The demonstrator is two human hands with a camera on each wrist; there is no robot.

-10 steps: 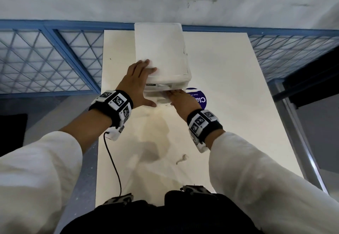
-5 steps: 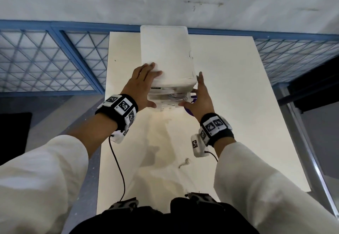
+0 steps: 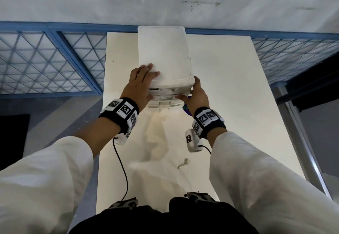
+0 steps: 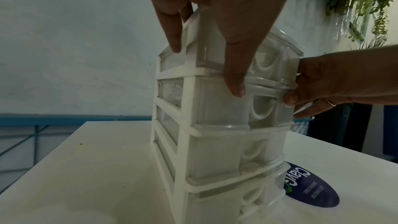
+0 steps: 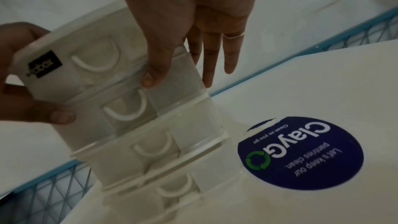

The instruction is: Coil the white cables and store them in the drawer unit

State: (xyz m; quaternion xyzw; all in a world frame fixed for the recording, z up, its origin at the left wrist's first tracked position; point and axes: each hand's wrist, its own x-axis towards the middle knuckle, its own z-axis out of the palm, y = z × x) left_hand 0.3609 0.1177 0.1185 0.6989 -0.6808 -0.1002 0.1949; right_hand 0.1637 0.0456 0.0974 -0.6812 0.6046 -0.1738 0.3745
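Observation:
The white drawer unit stands upright on the table with its clear drawer fronts toward me. My left hand grips its top left front corner, fingers over the top and thumb on a drawer front. My right hand is at the right front corner, fingers straight along the side. Its thumb presses on the second drawer's front. I cannot make out any white cable; the cloudy drawers hide their contents.
A round purple sticker lies on the white table just right of the unit's base. A small white scrap lies nearer me. Blue mesh railing runs behind and to both sides of the table.
My right hand has left the middle of the drawer front and gone to the unit's right front corner. The drawer it was at now sits further in. My left hand has stayed put.

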